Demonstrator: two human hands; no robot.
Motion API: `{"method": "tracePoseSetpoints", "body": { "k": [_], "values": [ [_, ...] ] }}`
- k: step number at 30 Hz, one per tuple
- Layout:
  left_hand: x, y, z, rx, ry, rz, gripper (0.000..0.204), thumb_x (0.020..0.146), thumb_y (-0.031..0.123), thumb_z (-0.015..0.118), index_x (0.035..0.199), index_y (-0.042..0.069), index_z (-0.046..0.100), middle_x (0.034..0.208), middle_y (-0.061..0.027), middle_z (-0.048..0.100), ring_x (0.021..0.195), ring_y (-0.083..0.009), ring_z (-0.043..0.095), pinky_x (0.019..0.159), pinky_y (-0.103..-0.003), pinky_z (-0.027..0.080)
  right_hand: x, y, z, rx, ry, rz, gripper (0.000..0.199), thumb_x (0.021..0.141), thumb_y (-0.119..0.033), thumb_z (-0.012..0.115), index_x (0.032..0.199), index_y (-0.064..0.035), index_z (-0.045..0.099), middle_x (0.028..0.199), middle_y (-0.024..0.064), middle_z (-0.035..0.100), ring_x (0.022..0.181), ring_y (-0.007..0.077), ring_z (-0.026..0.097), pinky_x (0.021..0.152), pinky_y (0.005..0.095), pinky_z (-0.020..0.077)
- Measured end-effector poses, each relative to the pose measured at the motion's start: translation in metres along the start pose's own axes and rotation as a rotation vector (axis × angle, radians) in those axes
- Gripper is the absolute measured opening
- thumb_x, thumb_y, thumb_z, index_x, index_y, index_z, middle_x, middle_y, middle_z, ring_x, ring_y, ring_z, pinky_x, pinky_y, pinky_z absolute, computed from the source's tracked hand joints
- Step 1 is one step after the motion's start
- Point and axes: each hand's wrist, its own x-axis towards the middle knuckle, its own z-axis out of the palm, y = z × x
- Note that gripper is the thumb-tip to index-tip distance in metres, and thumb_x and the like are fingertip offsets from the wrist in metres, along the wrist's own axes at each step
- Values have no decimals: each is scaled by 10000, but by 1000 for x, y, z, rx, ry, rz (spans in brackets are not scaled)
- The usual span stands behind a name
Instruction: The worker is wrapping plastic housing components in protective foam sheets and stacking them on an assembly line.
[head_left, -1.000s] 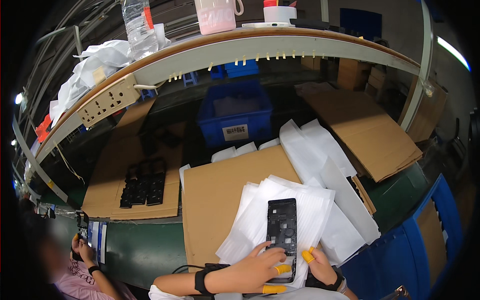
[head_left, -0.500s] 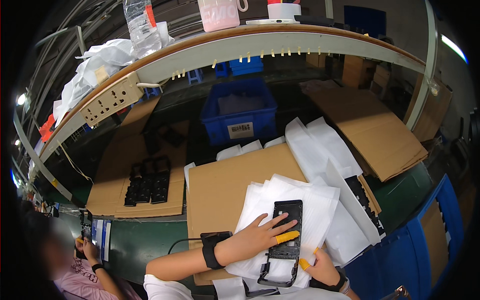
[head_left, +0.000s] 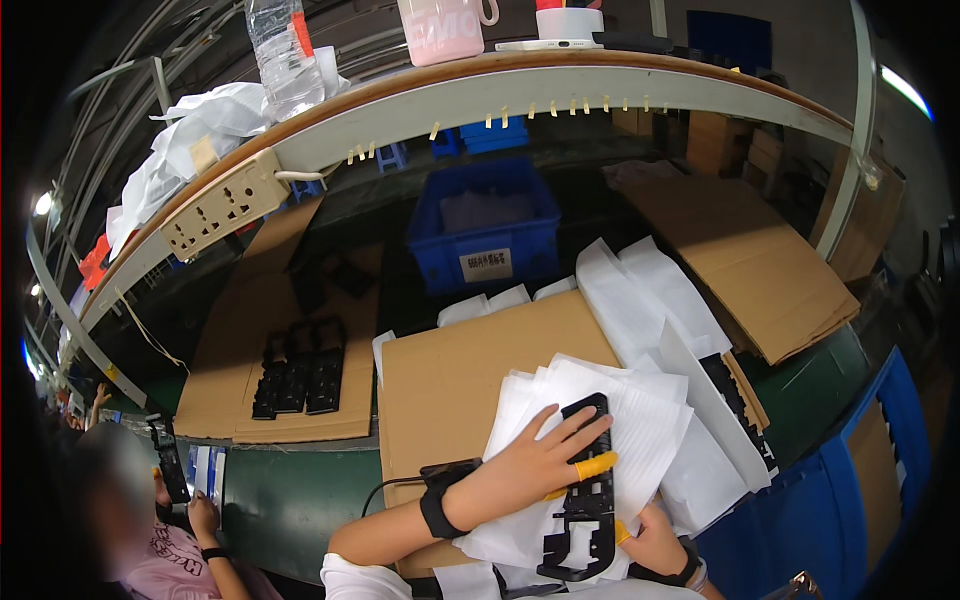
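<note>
Head view: the left hand (head_left: 528, 472) is resting, fingers apart, across a black frame (head_left: 591, 507) over white sheets (head_left: 652, 428); the right hand (head_left: 656, 544) is curling beside its right edge. Whether either is clamping it, one cannot tell.

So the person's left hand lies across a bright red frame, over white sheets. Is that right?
Not quite: the head view shows that the frame is black, not red. The left hand does lie across it, over white sheets.
</note>
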Motion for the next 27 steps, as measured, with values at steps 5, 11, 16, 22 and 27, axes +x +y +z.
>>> {"method": "tracePoseSetpoints", "body": {
  "k": [5, 11, 16, 22, 27],
  "values": [
    [-14, -14, 8, -121, -216, -94, 580, 733, 154, 627, 1271, 239, 428, 1439, -65, 228, 1246, -286, 349, 1010, -456, 314, 0, -7, 1, 21, -39, 87, 326, 782, -38, 576, 1102, 8, 532, 993, 102, 602, 916, 167, 560, 811, 283, 433],
    [-16, -18, -1, -76, -37, -11, 527, 723, 118, 635, 1217, 197, 467, 1422, -58, 259, 1245, -283, 347, 994, -409, 343, -3, -5, 2, -30, 88, 21, 330, 780, -16, 561, 1107, 9, 529, 1019, 107, 590, 946, 166, 547, 842, 283, 417],
    [-33, -31, -4, -172, 74, -139, 321, 707, 103, 655, 1018, 153, 595, 1156, -36, 526, 1155, -251, 440, 992, -411, 335, 0, -5, 5, 154, 248, 132, 336, 778, 14, 535, 1114, 11, 528, 1055, 87, 573, 961, 162, 535, 859, 283, 409],
    [-63, -51, -30, -232, 292, -176, 247, 688, 62, 622, 924, 134, 644, 1066, -64, 567, 1060, -221, 512, 1024, -451, 275, 5, -7, 5, -16, 202, 154, 363, 784, 21, 507, 1147, 14, 516, 1085, 88, 560, 1008, 168, 510, 896, 286, 382],
    [-94, -71, -29, -1056, 619, -344, 252, 772, 54, 562, 1018, 1, 576, 1058, -90, 569, 966, -214, 543, 861, -290, 422, 1, -6, 14, 30, 260, 164, 366, 781, 17, 501, 1147, 20, 517, 1106, 101, 552, 1037, 185, 502, 920, 298, 363]
  ]
}}
